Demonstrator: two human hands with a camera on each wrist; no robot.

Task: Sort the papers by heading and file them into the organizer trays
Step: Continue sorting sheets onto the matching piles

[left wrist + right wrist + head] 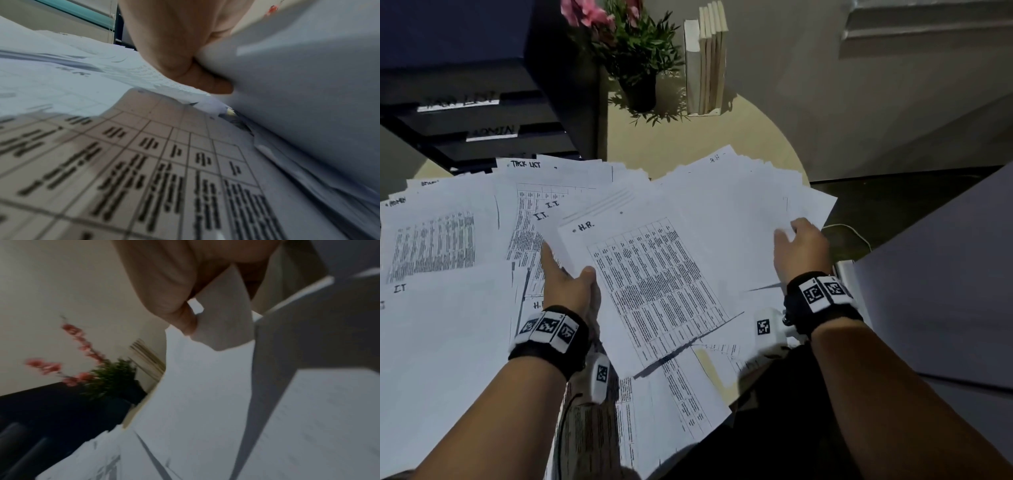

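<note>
Printed sheets with handwritten headings cover the round table (pixel 722 137). My left hand (pixel 570 281) pinches the left edge of a table-printed sheet headed H.R. (pixel 654 274), thumb on top and fingers beneath; in the left wrist view the thumb (pixel 195 73) presses on that paper (pixel 298 97). My right hand (pixel 803 250) grips the right side of a fan of mostly blank-looking sheets (pixel 739 205), and its thumb (pixel 180 318) pinches a sheet (pixel 205 386). Sheets headed ADMIN (pixel 431 240), I.T. (pixel 541 216) and TASK LIST (pixel 525 164) lie to the left. The black organizer trays (pixel 482 113) stand at the back left.
A potted plant with pink flowers (pixel 637 51) and a row of upright books (pixel 707 61) stand at the table's far side. A white cable (pixel 856 233) lies past the right edge. A large pale flat surface (pixel 945 291) is close on the right.
</note>
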